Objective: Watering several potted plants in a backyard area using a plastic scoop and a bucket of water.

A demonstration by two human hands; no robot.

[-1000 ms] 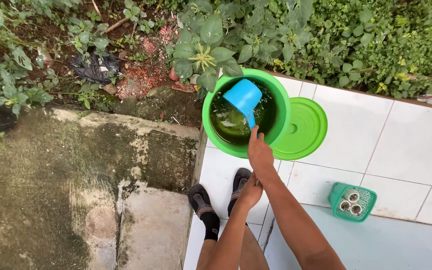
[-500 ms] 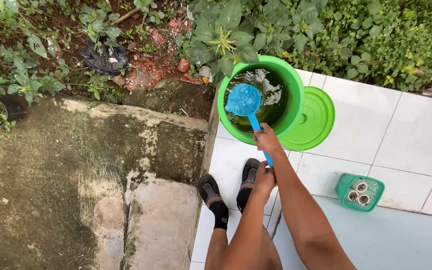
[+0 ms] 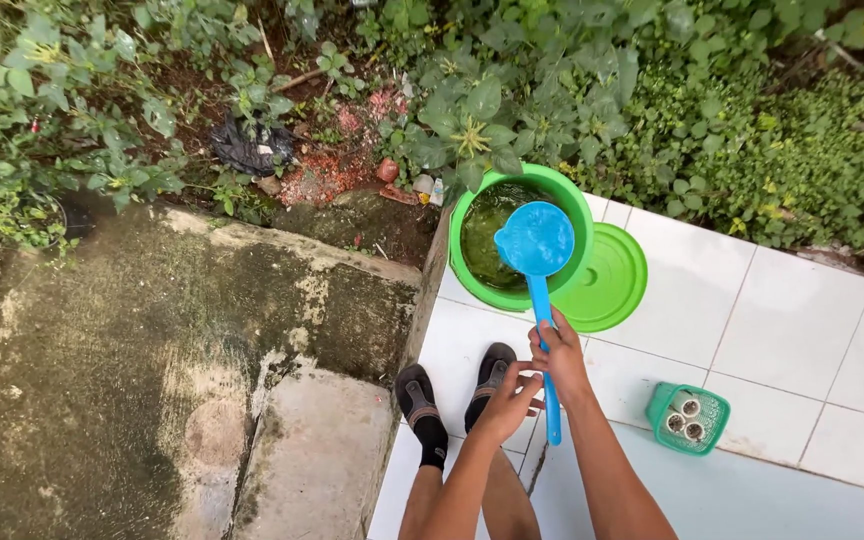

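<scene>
- Your right hand point(image 3: 558, 352) is closed around the handle of the blue dipper point(image 3: 537, 262), about at the middle of its length; the fingers wrap it fully.
- Your left hand point(image 3: 508, 396) is just beside it, with the fingertips curled toward the lower part of the same handle. I cannot tell whether they really grip it or only touch it.
- The dipper is held in the air, its cup above the near rim of the green bucket point(image 3: 471, 281). The cup looks full of water.
- I judge the dipper as stiff, thin plastic, light by itself but front-heavy when the cup is loaded. The handle is probably wet and slippery, so a grip closer to the cup gives you more control against tipping.
- The long axis runs from the cup, far from you, down to the handle end close to your body, almost straight toward you. The open mouth of the cup faces up.
- The bucket stands at the corner of the white tiled floor point(image 3: 812, 330), with dark greenish water inside.
- Its round green lid point(image 3: 607, 285) lies flat, touching the bucket on your right side.
- A small green basket point(image 3: 663, 404) with three pale rolls stands well apart on the tiles.
- Mossy concrete point(image 3: 132, 380) and plants point(image 3: 652, 90) surround the floor.
</scene>
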